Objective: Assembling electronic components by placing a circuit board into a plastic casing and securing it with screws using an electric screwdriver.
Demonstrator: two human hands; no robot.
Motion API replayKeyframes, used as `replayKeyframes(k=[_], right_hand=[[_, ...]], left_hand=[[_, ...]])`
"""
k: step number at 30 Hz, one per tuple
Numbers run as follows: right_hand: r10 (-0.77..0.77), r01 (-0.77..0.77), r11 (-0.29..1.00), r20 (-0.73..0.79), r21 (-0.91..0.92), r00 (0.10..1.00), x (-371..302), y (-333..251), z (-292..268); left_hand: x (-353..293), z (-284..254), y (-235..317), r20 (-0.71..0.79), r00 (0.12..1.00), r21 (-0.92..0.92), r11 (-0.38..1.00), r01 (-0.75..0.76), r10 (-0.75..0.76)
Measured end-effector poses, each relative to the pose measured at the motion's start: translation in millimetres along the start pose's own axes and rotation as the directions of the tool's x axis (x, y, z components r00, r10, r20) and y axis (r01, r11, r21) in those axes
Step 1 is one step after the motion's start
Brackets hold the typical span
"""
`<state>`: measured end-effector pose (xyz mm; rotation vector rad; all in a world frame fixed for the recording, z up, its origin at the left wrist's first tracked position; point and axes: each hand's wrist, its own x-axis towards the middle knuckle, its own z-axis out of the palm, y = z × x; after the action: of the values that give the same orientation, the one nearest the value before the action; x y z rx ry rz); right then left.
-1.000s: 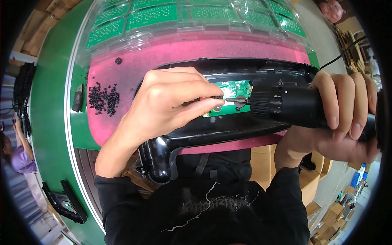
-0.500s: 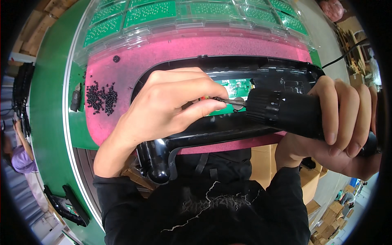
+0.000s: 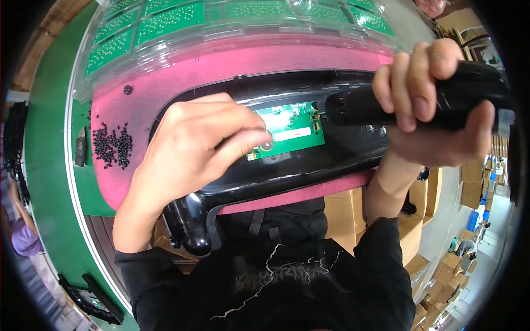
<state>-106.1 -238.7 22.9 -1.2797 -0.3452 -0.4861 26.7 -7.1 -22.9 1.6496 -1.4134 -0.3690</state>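
Observation:
A green circuit board (image 3: 298, 144) lies inside a large black plastic shell (image 3: 287, 177) with a stubby handle-like part at its near left. My right hand (image 3: 425, 102) is wrapped round a black electric screwdriver (image 3: 359, 107), held nearly level, its tip at the board's right edge beside small connectors. Over the board's left end is my left hand (image 3: 193, 138), thumb and forefinger pinched together next to a round dark component (image 3: 266, 144). Whatever may be between those fingers is hidden.
The shell rests on a pink mat (image 3: 265, 59). Small black screws (image 3: 112, 146) are heaped at the left, beside a small dark tool (image 3: 81, 148). Clear trays (image 3: 221, 36) of green boards stand behind. Another black part (image 3: 91, 298) lies lower left. Cardboard boxes (image 3: 339, 218) are near right.
The screwdriver tip has left my left fingertips and reached the board's right edge. My right hand has risen and tilted the tool. More of the board now shows.

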Motion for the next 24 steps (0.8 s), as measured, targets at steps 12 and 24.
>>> replayKeyframes(k=[12, 24], right_hand=[[0.015, -0.012, 0.997, 0.029, -0.081, 0.999, -2, 9, 2], [0.068, -0.057, 0.989, 0.071, -0.135, 0.995, 2, 9, 9]], left_hand=[[-9, 7, 5, 0.157, 0.988, 0.134, 0.991, -0.025, 0.004], [-9, 8, 9, 0.173, 0.976, 0.059, 0.990, 0.124, -0.133]])
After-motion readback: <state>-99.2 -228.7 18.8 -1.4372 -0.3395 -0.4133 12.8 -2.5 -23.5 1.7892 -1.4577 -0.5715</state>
